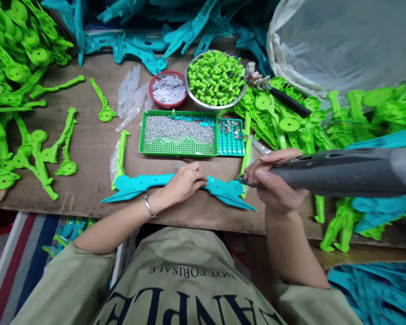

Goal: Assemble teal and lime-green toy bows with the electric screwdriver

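1. A worn wooden table (88, 144) is crowded with green and teal plastic parts.
2. A long teal plastic piece (149, 183) lies along the near edge.
3. The left hand (184, 180) presses down on its middle, fingers closed over it.
4. The right hand (274, 180) grips a grey power screwdriver (341, 171), tip at the piece's right end.
5. Behind sit a green screw tray (177, 133) and a steel bowl (216, 81) of green caps.

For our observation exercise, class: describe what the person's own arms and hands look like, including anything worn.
Both forearms are bare. The left hand has a thin silver bangle at its wrist; the right hand wears nothing visible. Short olive-khaki sleeves cover the upper arms, part of a shirt with dark printed lettering.
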Tool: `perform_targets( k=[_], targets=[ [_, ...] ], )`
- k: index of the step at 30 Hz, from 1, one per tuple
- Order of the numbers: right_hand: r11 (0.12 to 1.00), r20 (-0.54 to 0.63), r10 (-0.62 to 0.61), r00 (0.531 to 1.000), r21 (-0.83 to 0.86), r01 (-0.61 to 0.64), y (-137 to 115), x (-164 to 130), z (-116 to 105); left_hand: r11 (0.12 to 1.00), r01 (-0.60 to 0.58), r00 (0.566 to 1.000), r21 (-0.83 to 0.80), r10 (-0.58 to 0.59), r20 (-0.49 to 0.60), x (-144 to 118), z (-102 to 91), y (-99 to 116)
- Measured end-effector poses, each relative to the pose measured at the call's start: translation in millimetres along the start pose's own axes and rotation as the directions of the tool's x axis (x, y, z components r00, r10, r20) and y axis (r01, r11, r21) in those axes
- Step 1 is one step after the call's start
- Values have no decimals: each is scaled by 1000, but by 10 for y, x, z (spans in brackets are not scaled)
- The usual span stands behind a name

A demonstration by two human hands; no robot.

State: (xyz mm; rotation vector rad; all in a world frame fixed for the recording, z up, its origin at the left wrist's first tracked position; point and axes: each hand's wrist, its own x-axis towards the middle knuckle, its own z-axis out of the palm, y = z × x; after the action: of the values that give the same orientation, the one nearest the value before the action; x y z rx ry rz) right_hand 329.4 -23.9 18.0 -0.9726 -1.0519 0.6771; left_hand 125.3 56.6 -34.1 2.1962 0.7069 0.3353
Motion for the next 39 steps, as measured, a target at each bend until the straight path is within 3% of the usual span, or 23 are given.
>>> perform_targets(
  k=[4, 7, 11, 14, 17, 20, 23, 26, 28, 31, 33, 36, 39],
  targets=[
    [1000, -10, 6, 1000, -17, -6, 11, -7, 23, 998, 11, 1000, 56, -11, 8, 12, 13, 27],
    [1000, -12, 17, 1000, -22, -17, 24, -13, 15, 976, -96, 995, 193, 90, 37, -59, 5, 56],
    [997, -27, 63, 998, -39, -64, 29, -20, 0, 883, -205, 978, 423, 198, 61, -204, -7, 65],
    [994, -34, 87, 996, -57, -88, 31, -20, 8, 814, -198, 978, 546, 198, 60, -241, 28, 86],
    [996, -24, 84, 996, -38, -85, 40, -9, 38, 750, -241, 970, 615, 209, 126, -221, 101, 145],
    [997, -2, 74, 997, -2, -74, 49, 12, 78, 739, -239, 971, 630, 175, 164, -249, 140, 178],
    [998, 16, 55, 998, 20, -55, 48, 46, 112, 812, -188, 982, 552, 141, 127, -331, 57, 145],
    [999, 21, 32, 999, 18, -32, 32, 95, 138, 922, -197, 978, 332, 162, 129, -303, -172, 90],
    [1000, 23, 20, 1000, 14, -20, 17, 136, 152, 978, -172, 984, 118, 164, 70, -150, -359, 50],
    [1000, 29, 7, 1000, 13, -7, 8, 205, 174, 990, -64, 998, -123, 63, -13, 250, -556, -48],
    [1000, 26, 1, 1000, 15, -1, 17, 259, 199, 968, 35, 996, -249, -12, 94, 558, -574, -150],
    [1000, -4, 18, 1000, 10, -18, 54, 357, 265, 883, 213, 952, -417, -90, 294, 956, -456, -326],
    [1000, -45, 31, 999, -5, -31, 120, 464, 352, 828, 275, 932, -489, -105, 346, 1201, -317, -472]
  ],
)
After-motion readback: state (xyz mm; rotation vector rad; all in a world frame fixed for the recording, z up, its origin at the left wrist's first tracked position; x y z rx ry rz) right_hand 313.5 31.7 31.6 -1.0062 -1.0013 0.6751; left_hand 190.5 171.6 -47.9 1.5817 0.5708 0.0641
